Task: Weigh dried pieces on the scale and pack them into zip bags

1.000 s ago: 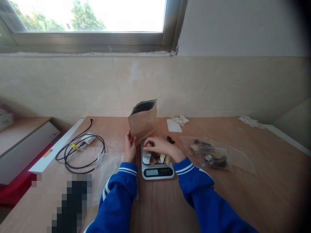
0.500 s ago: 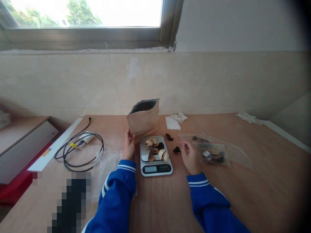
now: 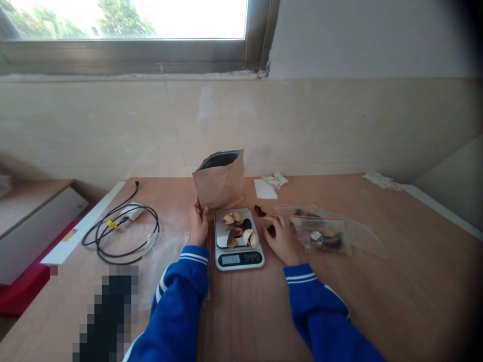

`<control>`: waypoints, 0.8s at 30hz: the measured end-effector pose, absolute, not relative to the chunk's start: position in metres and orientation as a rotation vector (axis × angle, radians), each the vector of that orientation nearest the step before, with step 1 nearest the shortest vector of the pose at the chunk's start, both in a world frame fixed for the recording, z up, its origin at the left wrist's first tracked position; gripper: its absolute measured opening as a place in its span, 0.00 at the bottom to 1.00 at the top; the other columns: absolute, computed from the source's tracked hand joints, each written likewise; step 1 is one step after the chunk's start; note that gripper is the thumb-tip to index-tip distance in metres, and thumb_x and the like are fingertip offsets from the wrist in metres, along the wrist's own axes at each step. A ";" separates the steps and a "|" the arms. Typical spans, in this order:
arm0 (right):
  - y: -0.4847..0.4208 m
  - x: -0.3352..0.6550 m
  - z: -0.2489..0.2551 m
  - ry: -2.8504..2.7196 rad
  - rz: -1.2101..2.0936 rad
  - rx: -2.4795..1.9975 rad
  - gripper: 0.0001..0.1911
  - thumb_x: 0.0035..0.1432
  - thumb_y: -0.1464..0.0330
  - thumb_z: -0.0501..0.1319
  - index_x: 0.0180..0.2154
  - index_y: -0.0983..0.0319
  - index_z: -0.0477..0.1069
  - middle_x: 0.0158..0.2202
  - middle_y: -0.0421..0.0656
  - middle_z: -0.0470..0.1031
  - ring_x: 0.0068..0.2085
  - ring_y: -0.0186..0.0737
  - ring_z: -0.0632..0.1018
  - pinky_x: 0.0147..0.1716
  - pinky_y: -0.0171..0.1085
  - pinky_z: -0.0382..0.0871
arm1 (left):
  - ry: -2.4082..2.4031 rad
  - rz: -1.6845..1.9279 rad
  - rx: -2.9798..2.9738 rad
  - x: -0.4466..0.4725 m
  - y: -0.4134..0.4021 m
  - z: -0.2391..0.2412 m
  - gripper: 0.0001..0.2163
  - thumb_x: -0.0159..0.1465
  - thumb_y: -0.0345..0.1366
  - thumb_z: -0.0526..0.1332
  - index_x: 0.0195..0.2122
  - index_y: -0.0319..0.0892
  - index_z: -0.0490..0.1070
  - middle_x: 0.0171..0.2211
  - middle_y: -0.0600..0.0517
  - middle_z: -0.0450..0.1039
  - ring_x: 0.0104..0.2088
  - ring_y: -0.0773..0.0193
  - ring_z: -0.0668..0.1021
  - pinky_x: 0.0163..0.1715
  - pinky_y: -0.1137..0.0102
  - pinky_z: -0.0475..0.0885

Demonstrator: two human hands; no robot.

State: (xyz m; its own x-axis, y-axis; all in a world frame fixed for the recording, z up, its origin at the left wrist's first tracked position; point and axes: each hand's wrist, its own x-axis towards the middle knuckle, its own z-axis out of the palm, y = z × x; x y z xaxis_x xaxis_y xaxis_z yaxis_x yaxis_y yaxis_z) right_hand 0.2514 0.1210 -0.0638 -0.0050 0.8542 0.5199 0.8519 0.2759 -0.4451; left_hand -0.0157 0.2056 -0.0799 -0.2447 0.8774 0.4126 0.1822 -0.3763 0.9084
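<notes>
A small digital kitchen scale [image 3: 239, 257] sits on the wooden table with several tan and dark dried pieces [image 3: 238, 230] on its platform. Behind it stands an open brown paper pouch [image 3: 220, 180]. My left hand [image 3: 198, 227] grips the pouch's lower left edge. To the right of the scale, my right hand [image 3: 282, 238] rests on the table with its fingers closing on a dark dried piece [image 3: 271, 231]. Another dark piece [image 3: 259, 210] lies loose just behind.
A clear zip bag [image 3: 325, 233] with more dried pieces lies right of my right hand. A coiled black cable [image 3: 123, 232] lies at the left, with a clear plastic bag [image 3: 166, 256] beside it. White paper scraps [image 3: 270, 185] lie at the back.
My right hand left the scale platform, swung right toward the zip bag, then came back down onto a dark piece beside the scale. My left hand stayed on the pouch.
</notes>
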 end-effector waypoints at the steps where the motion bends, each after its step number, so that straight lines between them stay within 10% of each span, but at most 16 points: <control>1: 0.121 0.251 -0.064 -1.822 0.012 -1.547 0.14 0.58 0.68 0.55 0.46 0.60 0.68 0.45 0.49 0.70 0.49 0.51 0.71 0.49 0.49 0.66 | 1.349 1.693 1.456 -0.016 0.206 -0.082 0.19 0.62 0.43 0.59 0.51 0.40 0.62 0.51 0.42 0.63 0.53 0.56 0.71 0.55 0.56 0.67; 24: 0.084 0.280 -0.059 -1.552 -0.116 -1.486 0.11 0.61 0.68 0.53 0.41 0.60 0.72 0.45 0.50 0.69 0.49 0.50 0.72 0.51 0.53 0.65 | 1.351 2.177 1.561 -0.006 0.162 -0.023 0.04 0.63 0.29 0.52 0.35 0.41 0.65 0.34 0.51 0.66 0.33 0.67 0.73 0.33 0.70 0.72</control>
State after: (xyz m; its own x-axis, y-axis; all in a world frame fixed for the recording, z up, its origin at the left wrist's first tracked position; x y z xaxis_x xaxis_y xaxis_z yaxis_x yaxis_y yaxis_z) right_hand 0.2804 0.0844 -0.0587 0.1898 0.7265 0.6604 0.8164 0.2568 -0.5172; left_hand -0.0065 0.1621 -0.0232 -0.4510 0.5685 0.6880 0.3640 -0.5867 0.7234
